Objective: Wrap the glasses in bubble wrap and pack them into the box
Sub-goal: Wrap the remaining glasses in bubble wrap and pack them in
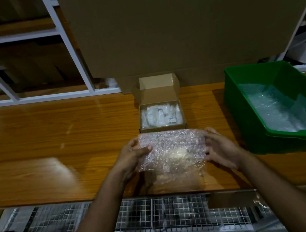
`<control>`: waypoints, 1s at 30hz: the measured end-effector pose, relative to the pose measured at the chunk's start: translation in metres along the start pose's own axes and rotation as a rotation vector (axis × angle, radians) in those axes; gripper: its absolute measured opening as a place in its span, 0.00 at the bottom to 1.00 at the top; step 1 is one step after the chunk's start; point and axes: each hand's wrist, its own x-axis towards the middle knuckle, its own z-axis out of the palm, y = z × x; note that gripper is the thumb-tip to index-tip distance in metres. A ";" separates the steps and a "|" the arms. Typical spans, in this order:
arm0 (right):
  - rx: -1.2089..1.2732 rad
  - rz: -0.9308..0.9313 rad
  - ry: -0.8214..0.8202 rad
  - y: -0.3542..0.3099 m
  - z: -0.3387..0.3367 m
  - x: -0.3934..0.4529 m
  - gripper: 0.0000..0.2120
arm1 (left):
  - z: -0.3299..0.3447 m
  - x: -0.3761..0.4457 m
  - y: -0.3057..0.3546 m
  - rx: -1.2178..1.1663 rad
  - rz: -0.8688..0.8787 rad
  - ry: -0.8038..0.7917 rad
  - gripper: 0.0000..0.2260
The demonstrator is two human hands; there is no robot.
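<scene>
A clear sheet of bubble wrap is stretched between both hands just above the wooden table. My left hand pinches its left edge, thumb on top. My right hand holds its right edge with curled fingers. Right behind the sheet stands a small open cardboard box, lid flap up, holding white wrapped items with a small label. Whether a glass lies under the sheet I cannot tell.
A green plastic bin with more bubble wrap inside stands at the right. A large cardboard sheet rises behind the box. White shelving is at the back left. A wire basket hangs below the table's front edge.
</scene>
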 end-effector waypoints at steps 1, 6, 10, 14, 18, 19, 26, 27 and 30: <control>0.048 0.067 -0.010 0.008 0.000 0.000 0.16 | -0.001 0.000 -0.003 0.014 -0.005 0.015 0.23; -0.266 0.036 0.068 0.019 0.006 0.007 0.26 | -0.007 -0.002 -0.009 0.017 0.001 0.060 0.31; -0.193 -0.010 0.110 0.012 0.011 0.004 0.13 | -0.012 -0.002 -0.015 -0.045 -0.065 -0.004 0.18; -0.029 0.077 0.101 0.012 0.012 0.000 0.10 | -0.009 -0.008 -0.022 0.000 -0.167 -0.060 0.17; -0.312 0.091 0.055 0.012 0.014 -0.004 0.19 | -0.003 -0.011 -0.021 0.053 -0.083 -0.021 0.14; -0.352 0.084 0.037 0.010 0.016 -0.005 0.22 | -0.002 -0.011 -0.020 0.085 -0.057 -0.018 0.11; -0.429 0.027 -0.041 0.009 0.010 -0.007 0.16 | -0.010 -0.015 -0.025 0.080 0.046 -0.036 0.12; -0.426 0.000 -0.036 0.008 0.009 -0.008 0.13 | -0.012 -0.016 -0.024 0.056 0.048 -0.052 0.14; -0.420 -0.023 -0.083 0.002 0.008 -0.013 0.23 | -0.017 -0.016 -0.024 0.005 0.057 -0.068 0.17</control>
